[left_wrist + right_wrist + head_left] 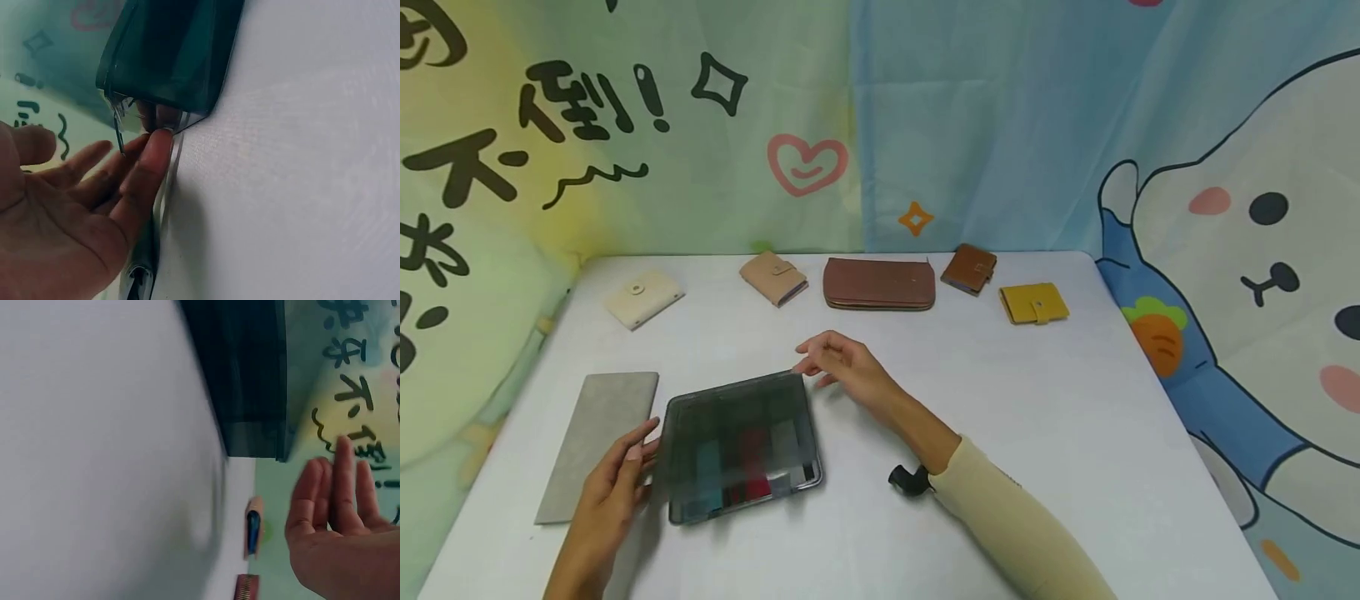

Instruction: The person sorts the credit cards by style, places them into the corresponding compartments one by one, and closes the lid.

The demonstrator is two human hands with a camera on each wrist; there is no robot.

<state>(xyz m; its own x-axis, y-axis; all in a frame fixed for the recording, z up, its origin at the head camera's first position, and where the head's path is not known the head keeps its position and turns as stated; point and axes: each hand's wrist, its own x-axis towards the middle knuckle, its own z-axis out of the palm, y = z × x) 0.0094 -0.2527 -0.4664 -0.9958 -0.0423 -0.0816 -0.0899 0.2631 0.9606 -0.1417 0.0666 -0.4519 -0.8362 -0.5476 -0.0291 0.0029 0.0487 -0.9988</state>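
A dark tinted, see-through plastic box (730,437) lies slightly turned at the left-centre of the white table. Blue, red and grey items show dimly inside it. At the box's left side is my left hand (606,487), its fingertips at the box's edge. In the left wrist view the fingers of this hand (75,219) reach the box's corner (169,62), with the thumb standing apart. My right hand (853,367) hovers by the far right corner, fingers loosely bent. The right wrist view shows that hand (337,531) holding nothing, beside the box (250,381).
Left of the box lies a flat grey notebook-like slab (598,442). Along the table's back stand a cream wallet (643,298), a beige wallet (772,278), a long brown zip wallet (880,285), a small brown wallet (968,268) and a yellow wallet (1033,303). A printed curtain (1000,125) hangs behind.
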